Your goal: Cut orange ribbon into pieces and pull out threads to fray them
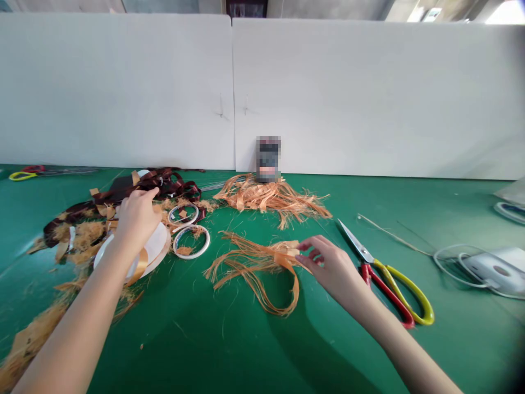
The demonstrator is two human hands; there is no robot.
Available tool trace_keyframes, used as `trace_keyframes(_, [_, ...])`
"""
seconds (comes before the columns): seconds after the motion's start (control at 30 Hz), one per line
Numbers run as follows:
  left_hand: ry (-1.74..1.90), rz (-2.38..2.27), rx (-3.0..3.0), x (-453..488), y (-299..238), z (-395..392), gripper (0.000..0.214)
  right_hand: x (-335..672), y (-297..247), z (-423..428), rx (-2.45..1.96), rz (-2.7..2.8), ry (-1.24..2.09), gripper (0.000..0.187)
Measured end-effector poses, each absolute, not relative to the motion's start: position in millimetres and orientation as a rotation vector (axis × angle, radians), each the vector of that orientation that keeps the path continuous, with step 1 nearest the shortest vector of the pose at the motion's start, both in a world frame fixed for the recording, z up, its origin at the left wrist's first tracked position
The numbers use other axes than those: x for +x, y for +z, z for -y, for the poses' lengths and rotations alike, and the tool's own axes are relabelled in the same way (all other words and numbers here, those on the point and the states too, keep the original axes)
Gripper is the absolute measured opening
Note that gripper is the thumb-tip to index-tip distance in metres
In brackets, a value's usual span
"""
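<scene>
My right hand (326,265) pinches the end of a bundle of frayed orange ribbon (262,260), whose long loose threads trail left over the green table. One strip of it curves in a loop below. On the left, my left hand (139,216) reaches over a white ribbon spool (158,251) and the pile behind it; its fingertips are hidden, so I cannot see whether they grip anything. Dark brown ribbon (176,183) lies tangled just beyond that hand. Two white tape rings (205,249) rest to its right.
Scissors with red and yellow handles (385,284) lie right of my right hand. A heap of frayed orange strips (270,197) sits before a pixelated box (268,158) at the white partition (369,98). A white device with a cable (500,271) is far right; other scissors (24,175) far left.
</scene>
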State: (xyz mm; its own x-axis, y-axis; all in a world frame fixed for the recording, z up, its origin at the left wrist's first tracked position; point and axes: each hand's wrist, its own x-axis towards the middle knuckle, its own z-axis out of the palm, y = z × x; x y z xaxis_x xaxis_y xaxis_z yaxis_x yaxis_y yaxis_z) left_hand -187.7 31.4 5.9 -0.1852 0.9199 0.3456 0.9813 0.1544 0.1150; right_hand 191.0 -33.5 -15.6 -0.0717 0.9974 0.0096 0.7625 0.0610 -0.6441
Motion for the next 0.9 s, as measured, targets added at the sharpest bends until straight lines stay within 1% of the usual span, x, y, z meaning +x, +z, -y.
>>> trace_keyframes(0.07, [-0.472, 2.18, -1.853, -177.7, 3.0, -22.2, 0.049, 188.7, -27.8, 40.6, -1.84, 1.927, 0.654, 0.019])
trace_keyframes(0.13, [-0.562, 2.039, -1.9, -157.4, 1.9, -11.4, 0.048, 184.2, -40.3, 46.6, -1.931, 1.894, 0.679, 0.021])
trace_keyframes(0.2, [-0.74, 1.87, -2.102, -132.6, 1.6, -1.7, 0.041, 179.9, -49.4, 50.3, -1.931, 1.88, 0.739, 0.019])
trace_keyframes(0.3, [-0.997, 1.667, -2.438, -96.4, 1.6, 11.2, 0.031, 176.7, -48.3, 51.0, -1.845, 1.863, 0.811, 0.021])
trace_keyframes(0.4, [-1.215, 1.7, -2.751, -66.0, 5.9, 24.4, 0.024, 175.7, -26.0, 48.4, -1.59, 1.601, 1.118, 0.023])
trace_keyframes(0.47, [-1.327, 1.821, -2.998, -48.3, 13.0, 32.7, 0.023, 172.9, -3.1, 46.9, -1.42, 1.388, 1.29, 0.026])
trace_keyframes(0.6, [-1.563, 2.113, -3.324, -19.4, 31.7, 40.6, 0.028, 159.9, 43.0, 44.2, -1.268, 1.231, 1.292, 0.023])
trace_keyframes(0.67, [-1.77, 2.175, -3.305, -9.7, 39.6, 39.2, 0.024, 152.7, 60.4, 41.5, -1.202, 1.213, 1.25, 0.02])
trace_keyframes(0.8, [-2.294, 2.177, -3.011, -2.6, 50.6, 30.9, 0.013, 145.2, 81.7, 32.1, -1.098, 1.208, 1.157, 0.015])
trace_keyframes(0.9, [-2.512, 2.189, -2.825, -5.3, 55.1, 25.2, 0.012, 145.0, 88.6, 25.1, -1.045, 1.189, 1.11, 0.014])
